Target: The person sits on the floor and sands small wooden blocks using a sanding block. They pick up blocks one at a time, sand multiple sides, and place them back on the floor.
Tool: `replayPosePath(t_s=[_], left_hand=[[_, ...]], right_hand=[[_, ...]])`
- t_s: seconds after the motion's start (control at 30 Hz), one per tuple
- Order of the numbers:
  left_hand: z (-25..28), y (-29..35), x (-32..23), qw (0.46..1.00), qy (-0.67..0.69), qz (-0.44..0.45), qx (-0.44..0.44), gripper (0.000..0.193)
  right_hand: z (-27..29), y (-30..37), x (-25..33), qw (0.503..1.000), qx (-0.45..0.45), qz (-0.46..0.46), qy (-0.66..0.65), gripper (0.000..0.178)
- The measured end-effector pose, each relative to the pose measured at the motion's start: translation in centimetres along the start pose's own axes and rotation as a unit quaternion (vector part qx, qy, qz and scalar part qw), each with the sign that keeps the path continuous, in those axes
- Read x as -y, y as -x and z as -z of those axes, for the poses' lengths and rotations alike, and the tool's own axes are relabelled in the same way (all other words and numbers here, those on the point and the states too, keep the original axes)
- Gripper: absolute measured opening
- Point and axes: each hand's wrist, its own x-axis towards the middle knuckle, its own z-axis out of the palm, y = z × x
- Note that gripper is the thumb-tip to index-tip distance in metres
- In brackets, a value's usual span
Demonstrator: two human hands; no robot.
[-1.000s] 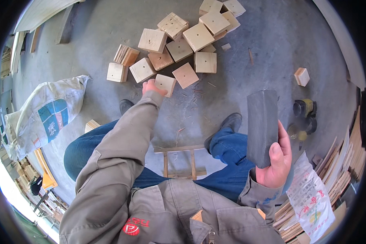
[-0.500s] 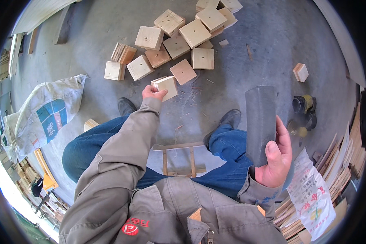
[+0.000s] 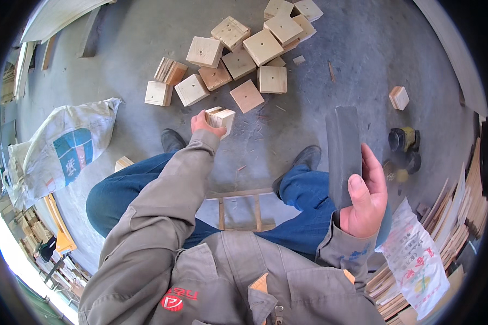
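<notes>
The head view looks down on a grey concrete floor, scuffed and strewn with splinters and chips, in what looks like a woodworking room: stacks of thin boards line the right edge, planks lean along the upper left, and a printed white woven sack lies slumped out past the left knee. The person sits with blue-trousered legs spread, a small wooden frame on the floor between them. The left hand has its grip closed around a wooden block, fingers wrapped on its near side, holding it clear of the floor just ahead of the dark left shoe. The block is pale, square and thick, with lighter end grain showing on the faces turned to the camera. Just beyond this grip lies a loose pile of similar square blocks, several with a small hole in the middle, and one reddish one nearest the hand. The right hand has its grip closed on the lower end of a dark grey sanding block, a long flat rectangle standing upright, thumb pressed on its face. Beyond that grip lie a lone small block and a dark and yellow tool.
</notes>
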Motion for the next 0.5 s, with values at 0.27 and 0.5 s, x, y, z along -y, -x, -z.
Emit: replayPosePath(t_s=[0.27, 0.5], left_hand=[[5.0, 1.4, -3.0, 0.983, 0.060, -0.173, 0.013, 0.089], [11.0, 2.5, -8.3, 0.944, 0.216, -0.244, 0.052, 0.098]], right_hand=[[0.5, 1.0, 0.2, 0.999, 0.001, 0.027, 0.040, 0.070], [1.2, 1.9, -0.4, 0.993, -0.001, 0.089, 0.080, 0.063]])
